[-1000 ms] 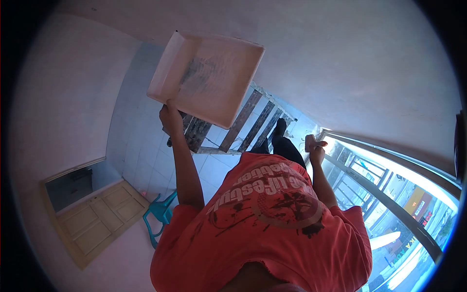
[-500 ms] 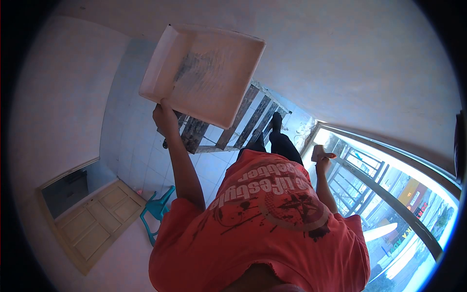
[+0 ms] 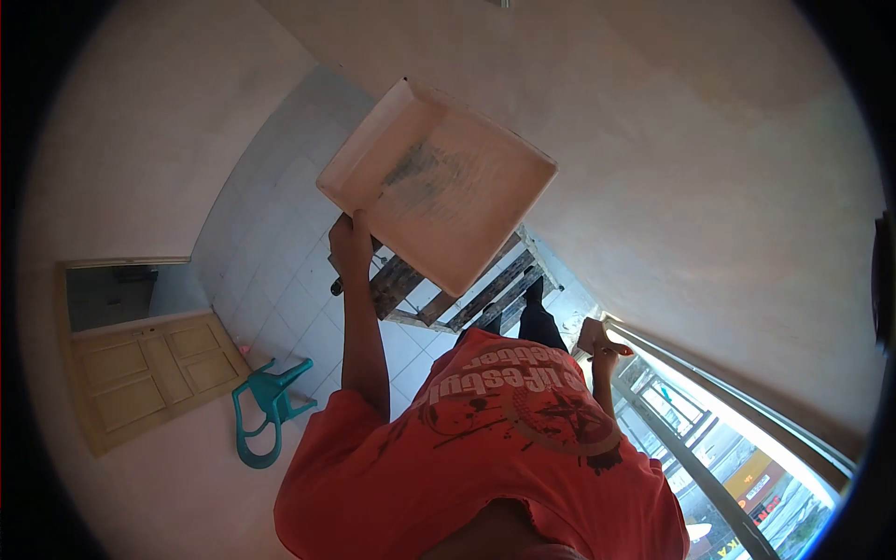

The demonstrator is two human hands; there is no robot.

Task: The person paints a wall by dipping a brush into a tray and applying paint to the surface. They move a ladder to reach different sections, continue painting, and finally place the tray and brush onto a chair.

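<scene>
A shallow square paint tray [image 3: 485,201], with pale paint and a dark worn patch inside, is held up before me. My left hand [image 3: 351,247] is closed on its near left edge, thumb over the rim. Lower and to the right, my right hand [image 3: 605,358] grips what looks like a wide flat paintbrush [image 3: 590,333], its broad head pointing up and left. The fingers partly cover its handle. Tray and brush are well apart.
Under my feet lies a slatted wooden platform [image 3: 439,306] above white floor tiles [image 3: 271,219]. A green plastic chair [image 3: 271,401] and a wooden door [image 3: 154,373] are at lower left. A wall [image 3: 672,168] rises ahead; a window [image 3: 695,448] is at right.
My view has turned and shifted. In it, the tray sits lower and farther right, and the brush appears lower and slightly left. Both hands keep their hold.
</scene>
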